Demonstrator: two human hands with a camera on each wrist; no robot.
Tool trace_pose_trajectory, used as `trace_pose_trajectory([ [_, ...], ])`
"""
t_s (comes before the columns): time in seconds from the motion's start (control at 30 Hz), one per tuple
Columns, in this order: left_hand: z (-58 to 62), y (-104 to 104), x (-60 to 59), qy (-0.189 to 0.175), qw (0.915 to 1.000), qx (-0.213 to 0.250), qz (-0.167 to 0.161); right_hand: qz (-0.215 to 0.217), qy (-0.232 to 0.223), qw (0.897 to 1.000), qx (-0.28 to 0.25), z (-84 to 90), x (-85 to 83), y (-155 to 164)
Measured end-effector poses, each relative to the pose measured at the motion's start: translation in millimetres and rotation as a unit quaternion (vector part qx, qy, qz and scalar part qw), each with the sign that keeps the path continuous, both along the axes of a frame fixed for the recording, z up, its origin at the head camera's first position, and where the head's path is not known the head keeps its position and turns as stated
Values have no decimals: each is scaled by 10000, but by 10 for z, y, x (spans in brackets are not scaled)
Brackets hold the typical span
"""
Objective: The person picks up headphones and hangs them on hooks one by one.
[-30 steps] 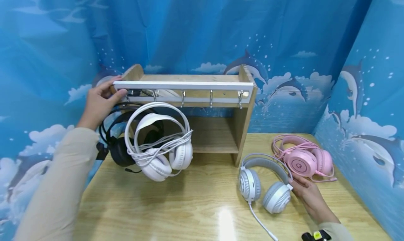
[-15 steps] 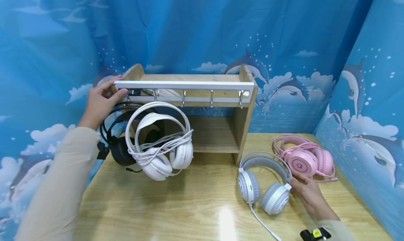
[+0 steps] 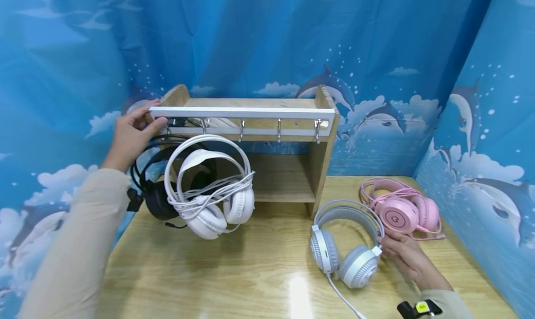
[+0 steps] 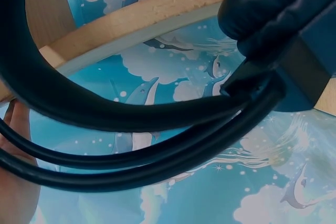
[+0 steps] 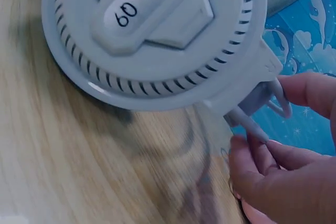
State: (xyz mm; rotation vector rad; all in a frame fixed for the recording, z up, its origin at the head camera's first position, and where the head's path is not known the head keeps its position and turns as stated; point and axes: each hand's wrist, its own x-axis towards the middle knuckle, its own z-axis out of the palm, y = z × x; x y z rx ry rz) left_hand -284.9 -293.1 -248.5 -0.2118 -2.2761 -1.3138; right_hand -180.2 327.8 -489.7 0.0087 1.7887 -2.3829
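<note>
Grey headset point(image 3: 344, 244) lies flat on the table point(image 3: 259, 272), just right of the rack point(image 3: 246, 124), band arching away from the person and cups toward them. Right hand point(image 3: 403, 256) is at its right cup, fingertips point(image 5: 252, 150) pinching the thin yoke where band meets cup; this hand is far nearer. Left hand point(image 3: 131, 135) is curled round the rack's left end, above a black headset point(image 3: 156, 189) hanging beside a white one point(image 3: 213, 193). Pink headset point(image 3: 401, 212) lies just behind the grey

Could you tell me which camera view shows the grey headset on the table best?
The head view: the whole grey headset lies on the table, the right hand pinching its band. The right wrist view shows only one earcup close up; the left wrist view shows none of it.
</note>
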Motion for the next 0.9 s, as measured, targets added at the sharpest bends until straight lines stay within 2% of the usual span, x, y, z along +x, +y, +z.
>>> trace_pose_trajectory([
  [0.2,9,13,15,-38,10000,-50,42,332,-55,9991,-268,26,9,-1],
  [0.4,15,14,25,-16,10000,-80,55,990,-66,9931,-623,51,28,33],
  [0.67,20,10,28,-9,10000,-65,37,1735,256,9789,-1048,71,28,41],
  [0.9,18,12,29,-37,10000,-68,51,1960,648,9738,-956,111,13,23],
])
